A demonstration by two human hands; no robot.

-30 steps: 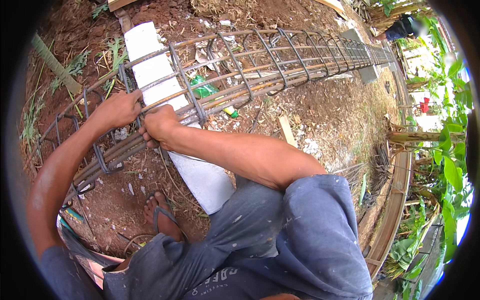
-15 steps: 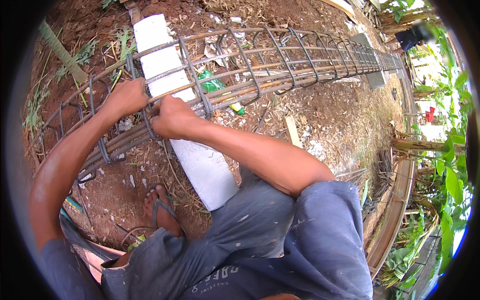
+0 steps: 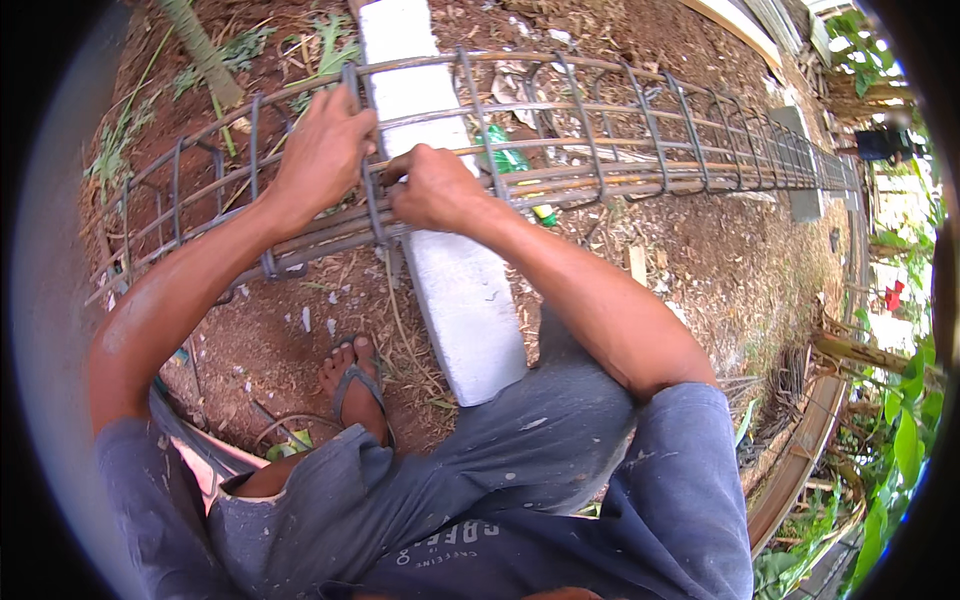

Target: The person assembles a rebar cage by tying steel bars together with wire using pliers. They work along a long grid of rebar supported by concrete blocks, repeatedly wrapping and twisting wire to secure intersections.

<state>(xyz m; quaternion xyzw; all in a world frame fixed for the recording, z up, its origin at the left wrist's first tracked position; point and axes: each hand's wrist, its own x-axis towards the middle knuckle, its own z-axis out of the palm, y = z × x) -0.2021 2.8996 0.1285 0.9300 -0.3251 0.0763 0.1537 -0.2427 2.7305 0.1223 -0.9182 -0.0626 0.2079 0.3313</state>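
Note:
A long cage of steel reinforcing bars [image 3: 640, 150] with square stirrups runs from near left to far right. My left hand [image 3: 328, 150] is closed on a stirrup [image 3: 374, 210], its fingers reaching up toward the top bar. Just right of that stirrup, my right hand [image 3: 436, 188] is curled in a pinch against a middle bar; whatever its fingertips hold is hidden. Beneath the cage lies a white block-like beam [image 3: 465, 310], passing crosswise under it toward my leg.
A green plastic bottle [image 3: 508, 155] lies on the soil behind the cage. A grey block [image 3: 806, 205] supports the cage's far part, and a person [image 3: 880, 143] is beyond it. My sandalled foot [image 3: 358, 388] stands left of the beam. Green plants [image 3: 905, 430] line the right.
The view has shifted, so the cage and beam appear farther right. My left hand has moved up along the stirrup toward the top bar. My right hand stays beside the stirrup, fingers still curled.

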